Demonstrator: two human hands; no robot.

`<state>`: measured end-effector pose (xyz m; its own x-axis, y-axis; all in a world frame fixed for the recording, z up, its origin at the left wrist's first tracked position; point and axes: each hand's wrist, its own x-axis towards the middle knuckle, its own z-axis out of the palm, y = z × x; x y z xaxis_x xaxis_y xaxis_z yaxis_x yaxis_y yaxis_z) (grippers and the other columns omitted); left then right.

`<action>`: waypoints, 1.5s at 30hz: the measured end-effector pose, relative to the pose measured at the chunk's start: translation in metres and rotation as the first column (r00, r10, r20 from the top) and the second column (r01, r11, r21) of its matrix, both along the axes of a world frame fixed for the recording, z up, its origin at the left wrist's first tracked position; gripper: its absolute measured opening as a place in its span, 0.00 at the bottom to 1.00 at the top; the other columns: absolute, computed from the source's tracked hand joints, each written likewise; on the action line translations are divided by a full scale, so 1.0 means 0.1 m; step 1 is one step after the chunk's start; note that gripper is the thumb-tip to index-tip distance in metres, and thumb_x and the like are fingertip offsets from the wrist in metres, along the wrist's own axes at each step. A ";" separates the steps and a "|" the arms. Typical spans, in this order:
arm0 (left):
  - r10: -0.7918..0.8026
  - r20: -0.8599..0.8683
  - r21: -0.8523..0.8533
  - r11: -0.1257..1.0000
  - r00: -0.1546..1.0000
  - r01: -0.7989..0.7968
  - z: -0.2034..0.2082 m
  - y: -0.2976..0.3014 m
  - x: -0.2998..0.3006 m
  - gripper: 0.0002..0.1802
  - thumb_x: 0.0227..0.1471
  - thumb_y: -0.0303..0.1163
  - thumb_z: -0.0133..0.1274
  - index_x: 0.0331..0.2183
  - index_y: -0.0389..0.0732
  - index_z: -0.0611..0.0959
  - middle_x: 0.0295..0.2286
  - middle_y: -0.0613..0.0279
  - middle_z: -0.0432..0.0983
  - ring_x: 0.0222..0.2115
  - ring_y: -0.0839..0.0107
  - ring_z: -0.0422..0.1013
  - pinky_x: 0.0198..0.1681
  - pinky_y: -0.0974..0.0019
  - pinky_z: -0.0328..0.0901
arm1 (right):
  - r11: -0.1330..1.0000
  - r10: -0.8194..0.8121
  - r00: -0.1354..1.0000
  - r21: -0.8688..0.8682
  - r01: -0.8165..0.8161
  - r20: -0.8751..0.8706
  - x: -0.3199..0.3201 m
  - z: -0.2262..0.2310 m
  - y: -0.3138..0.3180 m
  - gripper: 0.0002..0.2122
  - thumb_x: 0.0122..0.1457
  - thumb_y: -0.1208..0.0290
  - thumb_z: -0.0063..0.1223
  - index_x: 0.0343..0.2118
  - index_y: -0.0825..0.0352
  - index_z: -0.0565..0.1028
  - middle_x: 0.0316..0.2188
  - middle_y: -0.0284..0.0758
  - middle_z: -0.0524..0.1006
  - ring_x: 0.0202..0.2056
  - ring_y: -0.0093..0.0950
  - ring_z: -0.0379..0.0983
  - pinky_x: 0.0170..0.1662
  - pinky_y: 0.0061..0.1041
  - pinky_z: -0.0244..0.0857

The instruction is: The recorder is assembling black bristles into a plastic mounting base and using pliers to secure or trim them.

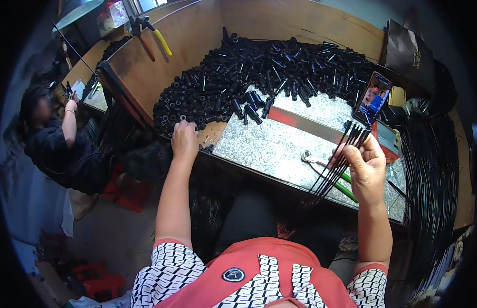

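Observation:
At the near left edge of a heap of black plastic tubular parts (279, 56), my left hand (185, 139) has its fingers curled together and touching the small round pieces there. What its fingertips pinch, if anything, is too small to make out. Over the right side of the bench, my right hand (367, 167) grips a fanned bunch of thin black rods (332, 173) between thumb and fingers. Thicker ends of the rods point up and away, their thin ends down to the left. Beneath them, green-handled pincers (313, 158) lie on the speckled board (254, 146).
A phone (373, 97) playing a picture leans behind my right hand, beside a red box (386, 141). Long black rods (431, 169) hang at the right edge. Pliers (159, 41) hang on the wooden side wall (192, 31). Another person (61, 138) works at the left.

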<state>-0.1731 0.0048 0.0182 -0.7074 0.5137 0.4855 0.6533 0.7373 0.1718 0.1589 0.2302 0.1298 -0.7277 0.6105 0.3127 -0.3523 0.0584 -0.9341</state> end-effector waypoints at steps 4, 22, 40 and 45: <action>-0.113 -0.026 0.160 0.980 0.993 0.116 0.08 0.04 0.05 0.09 0.41 0.22 0.60 0.30 0.35 0.80 0.30 0.53 0.75 0.34 0.55 0.71 0.40 0.60 0.67 | 0.999 -0.011 1.000 -0.031 0.011 0.004 0.01 -0.01 -0.03 0.09 0.59 0.73 0.52 0.39 0.70 0.67 0.27 0.40 0.76 0.26 0.28 0.75 0.30 0.28 0.74; -0.999 -0.038 0.980 -0.039 -0.009 0.197 1.21 0.88 1.49 0.15 0.50 0.16 0.55 0.43 0.33 0.78 0.42 0.54 0.73 0.38 0.68 0.75 0.46 0.65 0.71 | 0.913 0.394 0.919 -0.103 -0.394 -0.025 -0.16 0.11 -0.33 0.07 0.59 0.77 0.54 0.35 0.69 0.66 0.28 0.35 0.75 0.30 0.22 0.75 0.35 0.22 0.70; -0.969 -0.036 0.995 -0.059 -0.245 0.086 1.27 0.90 1.51 0.17 0.52 0.16 0.51 0.44 0.36 0.75 0.46 0.52 0.71 0.43 0.73 0.70 0.49 0.71 0.66 | 0.917 0.361 0.931 -0.158 -0.366 -0.060 -0.20 0.10 -0.25 0.07 0.59 0.75 0.54 0.36 0.71 0.68 0.25 0.34 0.76 0.26 0.18 0.73 0.30 0.19 0.68; -0.975 -0.001 0.998 -0.016 -0.221 0.068 1.30 0.92 1.57 0.14 0.54 0.18 0.51 0.44 0.35 0.76 0.44 0.52 0.74 0.42 0.73 0.71 0.47 0.69 0.67 | 0.925 0.347 0.936 -0.144 -0.351 -0.049 -0.22 0.08 -0.23 0.07 0.60 0.75 0.54 0.36 0.70 0.68 0.25 0.34 0.76 0.26 0.19 0.73 0.30 0.19 0.68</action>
<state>-0.0161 0.0969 0.1479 -0.2809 0.7887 0.5469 -0.2609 -0.6112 0.7473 0.1372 0.2073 0.1381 -0.8971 0.3595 0.2569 -0.3459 -0.2099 -0.9145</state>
